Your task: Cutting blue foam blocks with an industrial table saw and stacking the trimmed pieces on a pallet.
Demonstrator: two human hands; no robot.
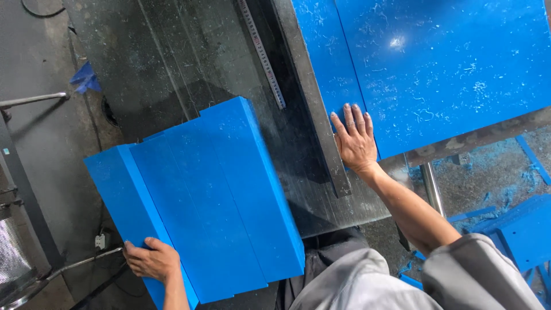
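My left hand grips the near left edge of a stack of long blue plastic slabs that lies tilted across a dark machine table. My right hand rests flat, fingers spread, on the near end of a narrow blue strip. That strip lies between a dark metal fence bar and a large blue sheet strewn with shavings. A steel ruler is set into the table left of the fence.
Blue offcuts and shavings lie on the floor at the right, near a metal leg. A blue scrap sits at the table's left edge. Metal rods and a frame stand at the far left.
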